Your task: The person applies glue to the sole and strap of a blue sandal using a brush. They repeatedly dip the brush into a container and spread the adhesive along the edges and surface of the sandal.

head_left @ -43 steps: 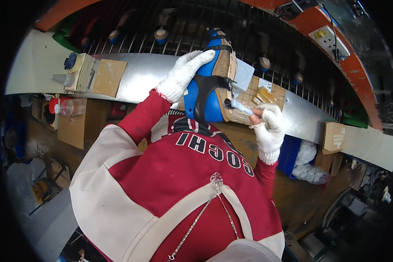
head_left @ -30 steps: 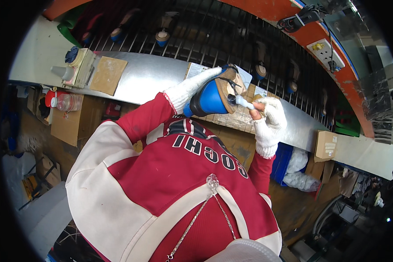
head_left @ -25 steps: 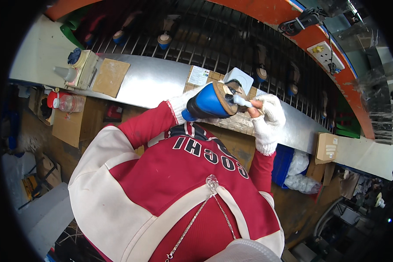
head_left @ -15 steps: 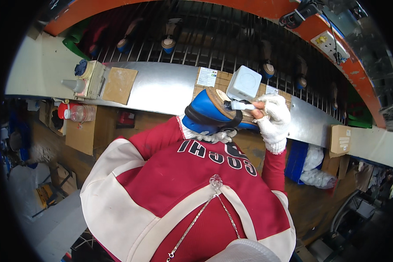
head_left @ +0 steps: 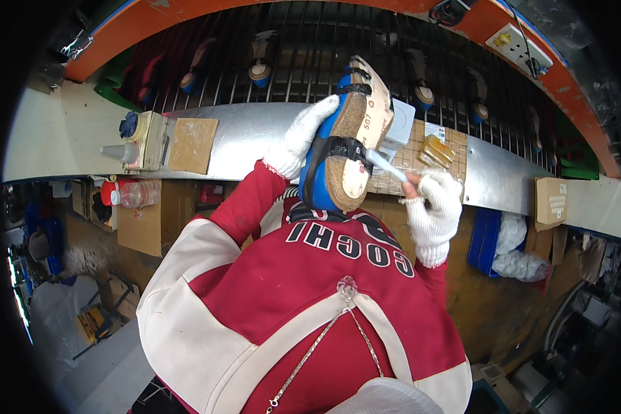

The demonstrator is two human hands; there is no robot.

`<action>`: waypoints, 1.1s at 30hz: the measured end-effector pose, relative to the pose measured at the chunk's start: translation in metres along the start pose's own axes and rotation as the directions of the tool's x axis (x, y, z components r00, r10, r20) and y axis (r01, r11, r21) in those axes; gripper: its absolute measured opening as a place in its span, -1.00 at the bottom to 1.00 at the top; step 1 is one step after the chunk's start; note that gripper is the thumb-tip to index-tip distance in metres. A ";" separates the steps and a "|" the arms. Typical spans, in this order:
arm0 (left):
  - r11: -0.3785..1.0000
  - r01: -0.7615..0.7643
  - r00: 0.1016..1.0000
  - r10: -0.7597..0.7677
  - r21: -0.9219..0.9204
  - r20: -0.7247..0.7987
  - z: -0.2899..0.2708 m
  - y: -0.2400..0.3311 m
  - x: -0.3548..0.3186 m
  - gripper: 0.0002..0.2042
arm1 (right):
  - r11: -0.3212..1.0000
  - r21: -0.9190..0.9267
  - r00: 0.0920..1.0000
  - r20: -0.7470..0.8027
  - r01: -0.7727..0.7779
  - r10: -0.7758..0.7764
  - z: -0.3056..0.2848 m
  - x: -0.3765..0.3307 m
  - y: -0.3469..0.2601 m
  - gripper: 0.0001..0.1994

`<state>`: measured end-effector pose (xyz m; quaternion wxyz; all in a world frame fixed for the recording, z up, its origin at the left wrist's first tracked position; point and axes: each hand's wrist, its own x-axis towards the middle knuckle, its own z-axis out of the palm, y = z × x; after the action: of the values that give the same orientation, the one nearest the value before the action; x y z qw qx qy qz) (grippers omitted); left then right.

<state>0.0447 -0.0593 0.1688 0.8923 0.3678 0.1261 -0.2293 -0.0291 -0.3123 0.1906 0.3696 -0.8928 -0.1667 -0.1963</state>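
Surface: the curved metal surface point(head_left: 255, 138) spans the frame's upper half; at upper left it carries a small dispenser bottle point(head_left: 127, 138) and a tan pad point(head_left: 192, 143).
Left hand: the white-gloved left hand point(head_left: 302, 138), upper centre, has its grip clasped round the side of the blue shoe upper, holding it raised and tilted.
Shoe: the blue shoe upper on its last point(head_left: 345, 145), centre of the frame, shows its cork-coloured bottom face toward the camera, with black bands across it.
Brush: a slim white-handled brush point(head_left: 386, 165) meets the bottom face just right of centre.
Right hand: the white-gloved right hand point(head_left: 435, 207), right of centre, has its grip pinched on the brush handle.
Block: an amber block point(head_left: 437, 150) lies on a gridded mat point(head_left: 410, 160) behind the brush.
Step in hand: judged as coating the shoe bottom by brush.
Next move: likely calls for a steady hold and even strokes kept within the bottom's edge.
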 end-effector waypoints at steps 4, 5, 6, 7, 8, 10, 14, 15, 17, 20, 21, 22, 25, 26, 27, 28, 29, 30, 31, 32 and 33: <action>0.896 -0.309 0.947 0.322 0.317 0.012 -0.003 0.013 0.002 -0.54 | 0.930 0.323 0.983 0.095 -0.177 0.154 0.003 -0.015 0.003 -0.84; 0.869 -0.332 0.933 0.360 0.368 -0.008 -0.002 0.014 0.002 -0.53 | 0.906 0.362 0.976 0.090 -0.220 0.201 0.009 -0.015 0.004 -0.84; 0.848 -0.349 0.926 0.378 0.400 0.007 0.000 0.014 0.001 -0.53 | 0.870 0.428 0.969 0.069 -0.243 0.237 0.015 -0.015 0.005 -0.84; 0.826 -0.365 0.919 0.394 0.430 0.023 0.002 0.013 0.001 -0.53 | 0.916 0.340 0.977 0.041 -0.212 0.210 0.016 -0.011 0.008 -0.84; 0.803 -0.385 0.910 0.411 0.454 0.045 0.004 0.012 0.000 -0.52 | 0.951 0.263 0.986 0.006 -0.162 0.166 0.018 -0.007 0.010 -0.84; 0.785 -0.389 0.911 0.404 0.483 0.077 0.007 0.012 0.000 -0.50 | 0.992 0.102 0.996 -0.046 -0.071 0.076 0.018 0.003 0.014 -0.84; 0.773 -0.395 0.914 0.387 0.496 0.126 0.008 0.014 0.002 -0.48 | 0.999 -0.049 0.996 -0.089 0.005 -0.010 0.013 0.018 0.012 -0.84; 0.771 -0.396 0.913 0.391 0.499 0.119 0.008 0.014 0.003 -0.48 | 0.998 -0.055 0.997 -0.071 0.020 -0.024 0.010 0.019 0.010 -0.85; 0.788 -0.384 0.918 0.380 0.482 0.110 0.006 0.013 0.003 -0.45 | 0.996 -0.074 0.998 -0.023 0.056 -0.058 0.006 0.020 0.009 -0.85; 0.786 -0.360 0.923 0.380 0.503 0.067 0.003 0.014 0.007 -0.37 | 0.996 -0.066 0.996 0.064 0.065 -0.061 0.003 0.019 0.010 -0.84; 0.792 -0.353 0.925 0.374 0.499 0.062 0.002 0.014 0.008 -0.37 | 0.997 -0.044 0.995 0.069 0.069 -0.066 0.004 0.018 0.012 -0.84; 0.797 -0.347 0.928 0.367 0.495 0.058 0.001 0.015 0.009 -0.37 | 0.998 -0.018 0.995 0.072 0.067 -0.065 0.005 0.018 0.013 -0.84; 0.802 -0.322 0.936 0.348 0.504 0.046 -0.004 0.015 0.015 -0.41 | 0.998 0.070 0.992 0.127 0.007 -0.015 0.007 0.016 0.019 -0.85; 0.803 -0.324 0.937 0.345 0.501 0.053 -0.005 0.014 0.018 -0.44 | 0.994 0.103 0.987 0.162 -0.033 0.016 0.007 0.016 0.022 -0.85; 0.812 -0.299 0.945 0.324 0.501 0.038 -0.008 0.014 0.021 -0.44 | 0.983 0.175 0.982 0.185 -0.062 0.029 0.008 0.018 0.025 -0.85; 0.823 -0.285 0.951 0.307 0.491 0.037 -0.011 0.013 0.024 -0.45 | 0.964 0.246 0.975 0.217 -0.103 0.049 0.009 0.020 0.029 -0.85; 0.836 -0.290 0.953 0.298 0.466 0.058 -0.015 0.012 0.027 -0.45 | 0.936 0.319 0.967 0.245 -0.148 0.070 0.012 0.023 0.032 -0.85; 0.849 -0.261 0.961 0.274 0.460 0.039 -0.020 0.011 0.032 -0.45 | 0.941 0.308 0.974 0.213 -0.142 0.077 0.017 0.027 0.035 -0.85; 0.863 -0.250 0.965 0.257 0.439 0.044 -0.024 0.010 0.036 -0.46 | 0.943 0.301 0.981 0.175 -0.140 0.089 0.025 0.034 0.040 -0.85; 0.879 -0.236 0.971 0.235 0.414 0.054 -0.029 0.010 0.042 -0.46 | 0.946 0.293 0.986 0.131 -0.136 0.102 0.032 0.042 0.044 -0.85; 0.900 -0.247 0.966 0.199 0.360 0.165 -0.034 0.010 0.048 -0.47 | 0.941 0.296 0.985 0.100 -0.162 0.138 0.036 0.051 0.050 -0.85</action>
<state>0.0889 -0.0440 0.1327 0.8312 0.5297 -0.0194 -0.1678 0.0457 -0.3117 0.1620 0.5093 -0.8426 -0.1405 -0.1049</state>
